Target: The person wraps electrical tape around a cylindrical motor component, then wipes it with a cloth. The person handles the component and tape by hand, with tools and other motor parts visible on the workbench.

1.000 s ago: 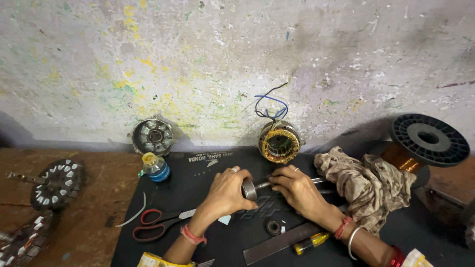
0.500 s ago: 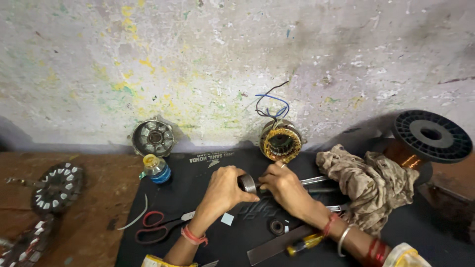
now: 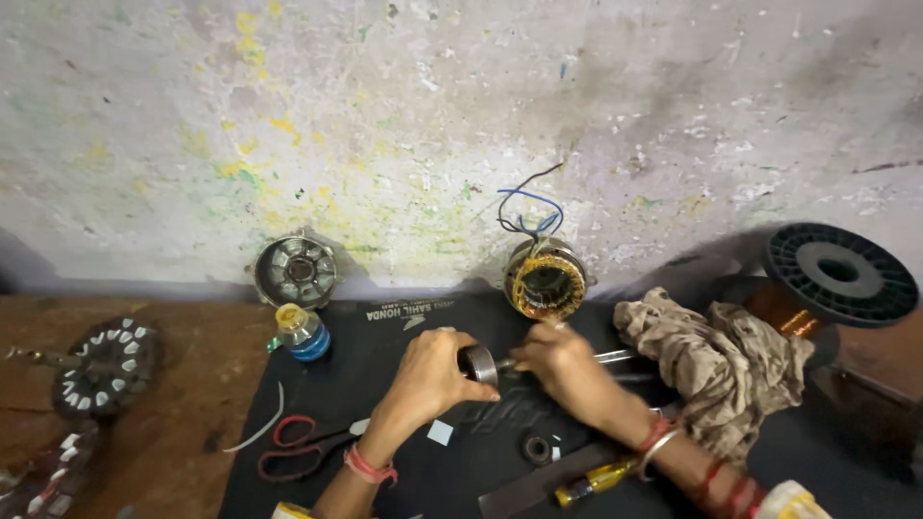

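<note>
A small metal cylinder with a thin shaft (image 3: 478, 363) is being held above the middle of the black mat (image 3: 404, 327) that is covering the counter (image 3: 173, 404). The left hand (image 3: 430, 377) is curling around the cylinder's near end, fingers wrapped on it. The right hand (image 3: 562, 370) is pinching the shaft side, fingertips pressed together just beside the left hand's. What exactly the part is cannot be told from here.

Just below the hands a small black ring (image 3: 536, 448) is lying on the mat, with a yellow-handled screwdriver (image 3: 596, 479) near the mat's front edge. Red-handled scissors (image 3: 298, 447) are lying toward the mat's left edge, and a blue bottle with a yellow cap (image 3: 300, 332) is standing at its back left corner. A copper-wound stator (image 3: 545, 281) with loose wires is leaning against the wall (image 3: 433, 115) at the back edge, and a round metal housing (image 3: 296, 271) is standing farther left. A crumpled rag (image 3: 721, 360) is lying to the right, beside a black spool of copper wire (image 3: 836, 279).
</note>
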